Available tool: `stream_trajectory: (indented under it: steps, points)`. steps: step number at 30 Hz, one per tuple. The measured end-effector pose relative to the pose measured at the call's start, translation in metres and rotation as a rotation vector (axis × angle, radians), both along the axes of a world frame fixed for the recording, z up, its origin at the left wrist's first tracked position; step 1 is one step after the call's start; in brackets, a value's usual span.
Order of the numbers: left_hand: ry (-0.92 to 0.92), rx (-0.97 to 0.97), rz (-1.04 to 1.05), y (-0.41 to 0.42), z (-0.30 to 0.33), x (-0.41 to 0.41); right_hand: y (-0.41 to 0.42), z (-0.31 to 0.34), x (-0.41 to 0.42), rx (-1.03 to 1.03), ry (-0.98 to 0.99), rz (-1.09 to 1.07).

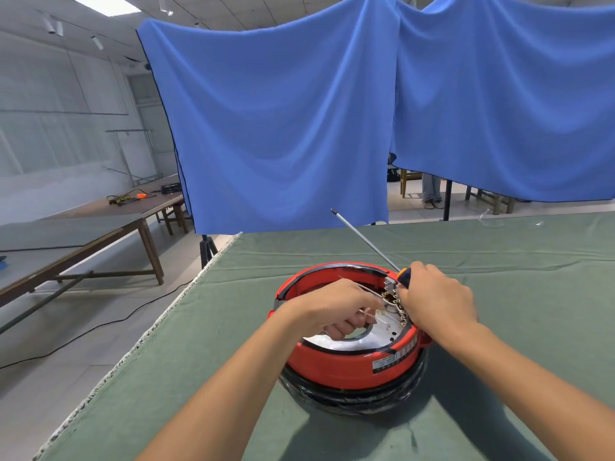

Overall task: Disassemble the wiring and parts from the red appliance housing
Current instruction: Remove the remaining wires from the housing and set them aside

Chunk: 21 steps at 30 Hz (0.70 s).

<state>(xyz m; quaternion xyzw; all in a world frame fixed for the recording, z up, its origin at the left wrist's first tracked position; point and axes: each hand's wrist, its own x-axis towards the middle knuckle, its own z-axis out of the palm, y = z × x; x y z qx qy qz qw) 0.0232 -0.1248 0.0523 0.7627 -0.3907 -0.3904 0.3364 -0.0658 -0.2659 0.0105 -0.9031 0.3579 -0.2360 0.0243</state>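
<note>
Low centre of the frame, the red housing (349, 357) sits on the desk (499, 261). My left hand (336, 307) pinches a wire (367, 289) to free it; my right hand (436, 297) grips the screwdriver (366, 242), tip parked away.

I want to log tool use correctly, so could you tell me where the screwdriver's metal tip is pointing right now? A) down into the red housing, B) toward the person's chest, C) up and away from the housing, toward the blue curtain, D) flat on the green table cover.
C: the right hand grips the screwdriver by its orange handle at the red housing rim, and the shaft rises toward the blue curtain.
</note>
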Motion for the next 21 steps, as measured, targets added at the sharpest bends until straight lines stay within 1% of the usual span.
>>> stream_trajectory:
  steps: [1,5,8,10,12,14,18,20,21]
  points:
    - [0.001,-0.008,0.017,-0.001,-0.003,-0.002,0.001,0.0,0.0,0.001,0.0,-0.002]
    - [-0.139,-0.046,0.03,-0.011,-0.017,-0.014,0.003,0.002,-0.003,0.018,0.004,-0.005]
    - [-0.137,-0.099,0.075,-0.009,-0.012,-0.009,0.002,0.003,-0.003,0.032,0.005,0.003]
    - [-0.156,-0.109,0.108,0.001,-0.002,0.003,0.002,0.003,-0.004,0.04,-0.005,0.01]
    - [-0.137,-0.128,0.131,0.014,0.008,0.017,0.001,0.003,-0.004,0.041,-0.017,0.015]
    - [-0.092,-0.197,0.169,0.027,0.014,0.028,0.0,0.004,-0.005,0.054,-0.021,0.021]
    - [-0.028,-0.436,0.304,0.037,0.012,0.033,0.0,0.019,-0.008,0.055,-0.05,0.037]
    - [-0.074,-0.503,0.307,0.033,0.008,0.028,0.001,0.034,-0.011,0.062,-0.159,0.066]
    - [-0.11,-0.528,0.295,0.029,0.006,0.026,0.003,0.042,-0.013,0.129,-0.25,0.119]
